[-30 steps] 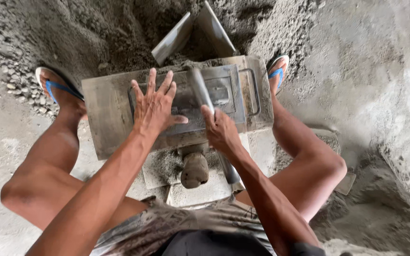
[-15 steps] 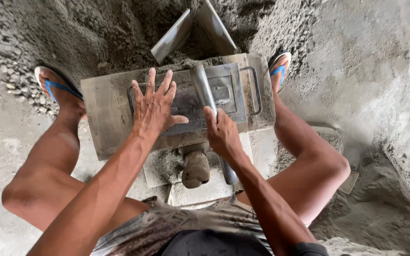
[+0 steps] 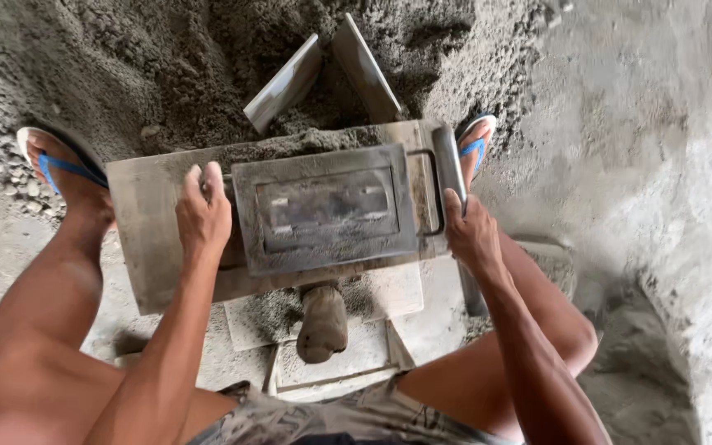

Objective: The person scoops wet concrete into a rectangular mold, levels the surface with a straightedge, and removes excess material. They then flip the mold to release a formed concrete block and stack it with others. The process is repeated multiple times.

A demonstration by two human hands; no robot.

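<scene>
Sitting across a small slab, the metal block mould (image 3: 208, 255) lay between the person's knees, its recessed lid (image 3: 327, 210) dusted with grey mix. It looked heavy, rigid and gritty, best taken by the wire handles at either end. The left hand (image 3: 203, 216) was closed around the left handle; the right hand (image 3: 471, 235) gripped a steel pipe (image 3: 453, 169) against the right handle (image 3: 432, 191). A rounded stone (image 3: 323, 323) rested just below the mould, and beyond it two flat plates (image 3: 323, 70) stood in a sand heap (image 3: 150, 58).
</scene>
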